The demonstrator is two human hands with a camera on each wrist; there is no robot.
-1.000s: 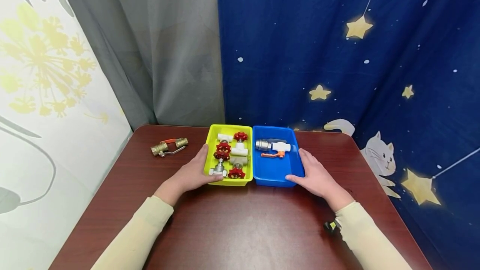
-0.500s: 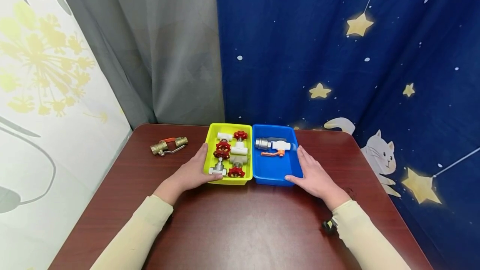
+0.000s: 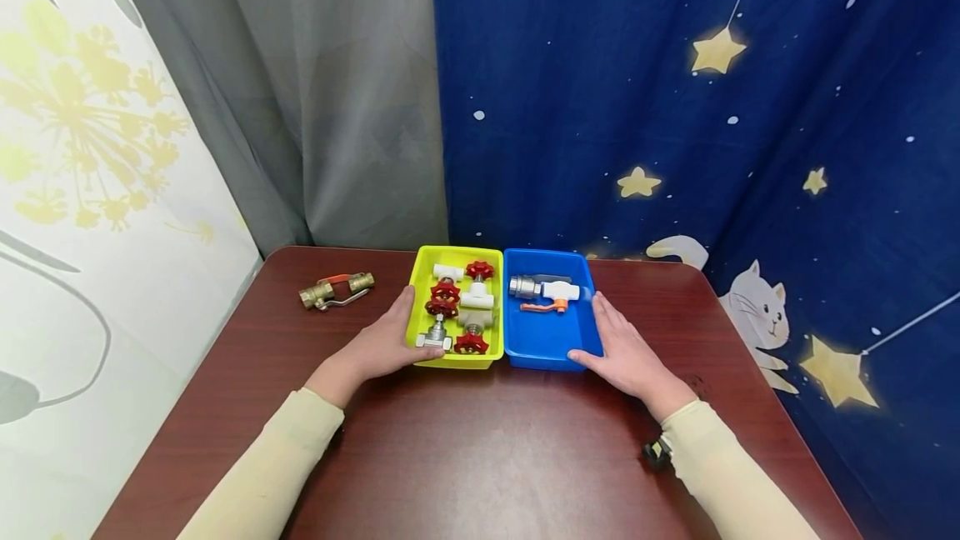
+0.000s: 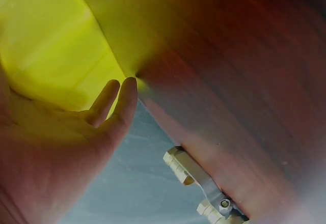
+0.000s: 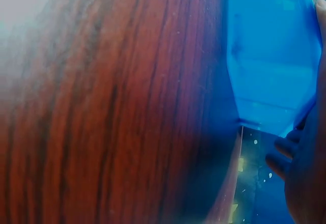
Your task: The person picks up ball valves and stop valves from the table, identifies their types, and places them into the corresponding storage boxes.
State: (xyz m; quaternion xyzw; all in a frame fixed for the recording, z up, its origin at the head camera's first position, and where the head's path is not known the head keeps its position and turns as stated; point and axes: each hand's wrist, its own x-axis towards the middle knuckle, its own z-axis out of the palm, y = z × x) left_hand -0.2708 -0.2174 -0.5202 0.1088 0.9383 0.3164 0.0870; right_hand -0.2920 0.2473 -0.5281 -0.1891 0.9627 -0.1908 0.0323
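Note:
My left hand (image 3: 377,346) rests along the left side of a yellow bin (image 3: 459,362), thumb at its front rim, fingers fairly straight. Inside the bin lie several valves, some with red handwheels (image 3: 470,344), plus a silver valve (image 3: 434,335) near my thumb. My right hand (image 3: 627,354) lies against the right side of a blue bin (image 3: 551,362), its thumb at the front corner. That bin holds a metal valve (image 3: 524,287) and a white valve with an orange lever (image 3: 561,292). In the left wrist view, extended fingers (image 4: 128,94) lie beside the yellow wall.
Two brass ball valves lie on the table's left, one with a red lever (image 3: 317,296) side and the other (image 3: 362,282) close behind. The bins stand side by side near the back edge of the dark red table (image 3: 480,457). Curtains (image 3: 367,107) hang behind.
Both hands keep their places at the bins. The whole head view has shifted very slightly; the valves stay where they were.

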